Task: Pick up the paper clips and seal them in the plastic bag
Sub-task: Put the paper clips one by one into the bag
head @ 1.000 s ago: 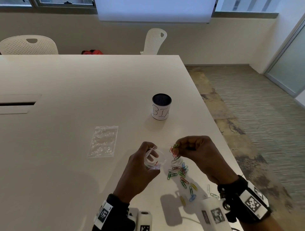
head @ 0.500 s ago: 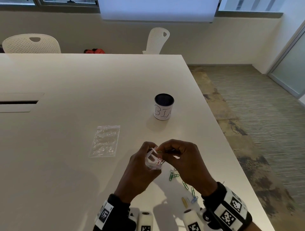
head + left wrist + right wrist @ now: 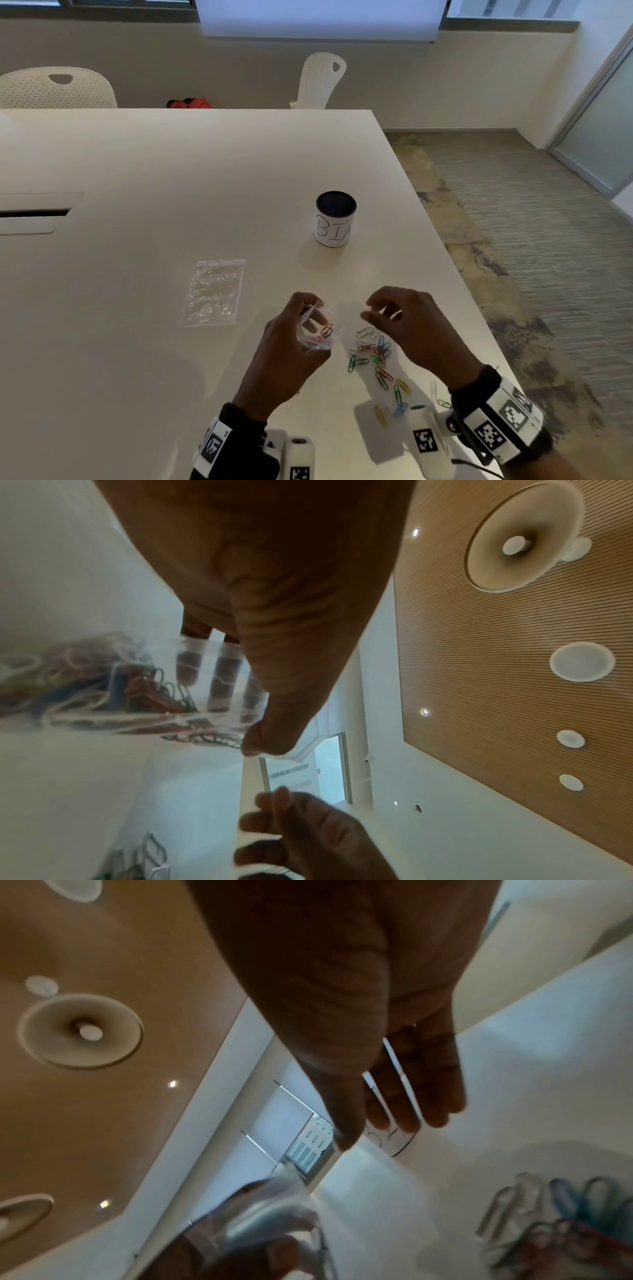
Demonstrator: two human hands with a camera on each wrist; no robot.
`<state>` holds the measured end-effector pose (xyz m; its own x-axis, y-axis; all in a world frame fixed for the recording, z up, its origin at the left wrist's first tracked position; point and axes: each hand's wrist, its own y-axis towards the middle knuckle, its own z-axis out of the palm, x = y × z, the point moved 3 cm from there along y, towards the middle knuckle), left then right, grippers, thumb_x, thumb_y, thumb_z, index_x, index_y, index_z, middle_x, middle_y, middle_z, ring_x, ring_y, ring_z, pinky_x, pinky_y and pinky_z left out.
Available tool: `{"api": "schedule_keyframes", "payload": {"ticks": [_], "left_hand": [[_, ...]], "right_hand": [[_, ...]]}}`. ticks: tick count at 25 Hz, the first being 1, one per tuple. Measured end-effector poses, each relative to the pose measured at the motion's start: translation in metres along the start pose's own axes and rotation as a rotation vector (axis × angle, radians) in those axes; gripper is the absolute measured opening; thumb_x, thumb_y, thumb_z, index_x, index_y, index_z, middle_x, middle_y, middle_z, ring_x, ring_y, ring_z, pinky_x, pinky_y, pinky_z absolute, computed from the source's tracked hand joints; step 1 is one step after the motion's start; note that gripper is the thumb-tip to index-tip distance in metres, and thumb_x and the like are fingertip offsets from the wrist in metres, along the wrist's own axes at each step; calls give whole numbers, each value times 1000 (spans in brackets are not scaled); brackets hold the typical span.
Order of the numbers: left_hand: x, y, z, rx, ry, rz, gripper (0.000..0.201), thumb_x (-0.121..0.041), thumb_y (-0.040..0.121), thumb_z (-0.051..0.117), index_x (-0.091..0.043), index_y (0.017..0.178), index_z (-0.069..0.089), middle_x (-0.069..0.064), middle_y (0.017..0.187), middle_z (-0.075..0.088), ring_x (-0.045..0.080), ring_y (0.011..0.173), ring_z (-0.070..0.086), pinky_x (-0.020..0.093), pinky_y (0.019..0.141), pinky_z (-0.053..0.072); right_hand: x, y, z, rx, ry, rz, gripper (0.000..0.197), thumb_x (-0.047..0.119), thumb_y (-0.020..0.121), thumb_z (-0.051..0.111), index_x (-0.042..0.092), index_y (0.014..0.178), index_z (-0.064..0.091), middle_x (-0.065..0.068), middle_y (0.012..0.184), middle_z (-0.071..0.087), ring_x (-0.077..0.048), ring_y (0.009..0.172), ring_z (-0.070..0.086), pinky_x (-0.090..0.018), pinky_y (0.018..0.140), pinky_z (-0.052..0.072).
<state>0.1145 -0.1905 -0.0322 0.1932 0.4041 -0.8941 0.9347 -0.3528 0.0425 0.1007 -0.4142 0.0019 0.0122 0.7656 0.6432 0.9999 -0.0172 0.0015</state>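
Loose paper clips (image 3: 375, 356) lying on table (image 3: 137, 240) directly beneath right hand (image 3: 411, 329), fingers relaxed, holding nothing. Left hand (image 3: 291, 346) gripping small plastic bag (image 3: 317, 330) mouth-up, just left of pile, some clips inside. Right hand nearer; next reach judged straight down.

White "BIN" cup (image 3: 335, 219) on table (image 3: 137, 178), two chairs (image 3: 56, 89) behind

The head view looks forward and down on the broad white table (image 3: 144, 205). Both wrist views sit close under the palms, tilted toward the slatted wooden ceiling (image 3: 514, 669), sharing the scattered coloured wire paper clips (image 3: 375, 356).
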Motion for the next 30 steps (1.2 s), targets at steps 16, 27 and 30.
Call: {"api": "schedule_keyframes", "payload": {"ticks": [16, 27, 30], "left_hand": [[-2, -1, 1, -2, 8, 13, 56, -18, 81, 86, -27, 125, 52, -12, 106, 70, 10, 98, 70, 21, 79, 63], [-1, 0, 0, -13, 21, 0, 56, -18, 81, 86, -27, 125, 52, -13, 104, 69, 8, 96, 68, 15, 75, 59], [1, 0, -1, -18, 27, -1, 56, -16, 80, 86, -30, 123, 52, -14, 102, 69, 7, 96, 68, 18, 75, 61]], "right_hand": [[-2, -11, 64, 246, -355, -23, 18, 29, 92, 68, 24, 109, 63, 0, 113, 57, -22, 103, 59, -32, 86, 50], [-8, -12, 55, 320, -363, -2, 49, 30, 84, 80, 30, 130, 62, 3, 126, 55, -19, 114, 59, -37, 98, 55], [-10, -14, 56, 276, -314, -40, 28, 17, 88, 76, 25, 114, 69, 3, 115, 61, -20, 103, 65, -33, 89, 55]]}}
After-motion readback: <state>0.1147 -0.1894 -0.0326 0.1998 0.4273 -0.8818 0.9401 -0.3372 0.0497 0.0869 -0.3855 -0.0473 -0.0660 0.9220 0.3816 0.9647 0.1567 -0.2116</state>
